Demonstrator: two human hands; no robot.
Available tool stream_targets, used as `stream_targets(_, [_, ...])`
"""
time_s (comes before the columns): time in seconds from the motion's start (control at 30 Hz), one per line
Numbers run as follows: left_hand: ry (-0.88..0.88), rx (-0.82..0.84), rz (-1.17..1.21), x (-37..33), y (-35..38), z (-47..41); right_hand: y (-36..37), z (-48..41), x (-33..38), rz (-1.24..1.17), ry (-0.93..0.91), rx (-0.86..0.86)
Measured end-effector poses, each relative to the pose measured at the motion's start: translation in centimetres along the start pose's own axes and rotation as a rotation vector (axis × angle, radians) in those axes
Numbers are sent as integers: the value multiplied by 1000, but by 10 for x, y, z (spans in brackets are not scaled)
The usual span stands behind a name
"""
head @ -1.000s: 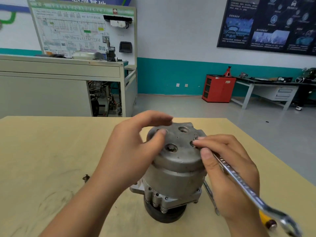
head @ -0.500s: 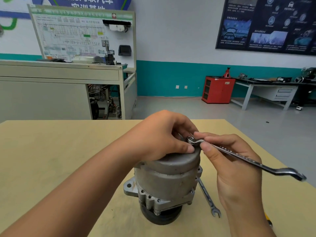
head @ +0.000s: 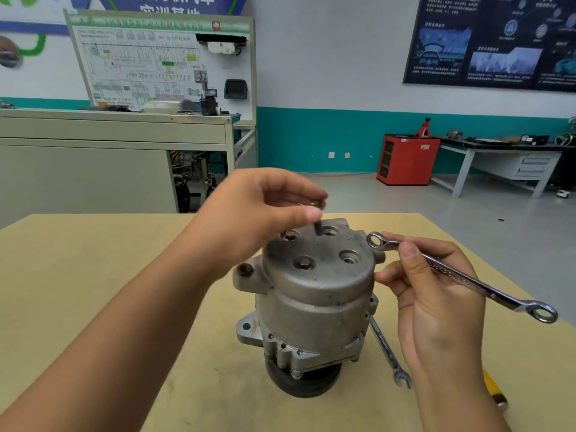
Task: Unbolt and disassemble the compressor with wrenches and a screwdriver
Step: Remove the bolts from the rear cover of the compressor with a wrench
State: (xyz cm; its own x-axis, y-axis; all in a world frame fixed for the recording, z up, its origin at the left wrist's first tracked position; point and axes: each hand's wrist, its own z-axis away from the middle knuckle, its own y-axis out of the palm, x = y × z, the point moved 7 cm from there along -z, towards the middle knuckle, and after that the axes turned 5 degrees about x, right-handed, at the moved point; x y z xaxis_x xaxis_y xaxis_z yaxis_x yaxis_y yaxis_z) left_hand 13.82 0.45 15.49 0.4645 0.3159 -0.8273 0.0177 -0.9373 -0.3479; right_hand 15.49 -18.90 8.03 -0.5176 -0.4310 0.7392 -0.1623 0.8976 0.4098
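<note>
A grey metal compressor (head: 314,294) stands upright on its black pulley in the middle of the wooden table (head: 93,275). Above its top cover, my left hand (head: 258,213) pinches a long bolt (head: 318,227) by its head, the shank half out of a rear hole. Two bolts still sit in the cover at left and front. My right hand (head: 436,294), beside the compressor's right side, holds a double ring wrench (head: 461,277), with one ring near the cover's right edge.
A second, open-ended wrench (head: 388,353) lies on the table right of the compressor. A yellow-handled screwdriver (head: 494,391) lies partly hidden behind my right wrist. Beyond the table are a training bench, a red cabinet (head: 406,159) and a side workbench.
My left hand rose off the cover, drawing a bolt up out of its hole. My right hand took the wrench off the bolt and moved it right.
</note>
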Motion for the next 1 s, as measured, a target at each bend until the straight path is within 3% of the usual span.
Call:
stream_targets(0.13, [-64,-217,63,32,-58,43,1,1,-5,-8,12,17])
stream_targets(0.3, [-506,-368,-68,122,-109,111,4,4,-10,-11,16,23])
stream_targets(0.43, [-691,-400,-318,171,-124,138,10,1,-6,-8,-1,44])
stream_targets(0.6, [-782,-362,-488,198,-128,143,18,0,4,122,-60,122])
stream_targets(1.0, [-784,-421,-532,212,-122,138,20,1,6,266,-71,200])
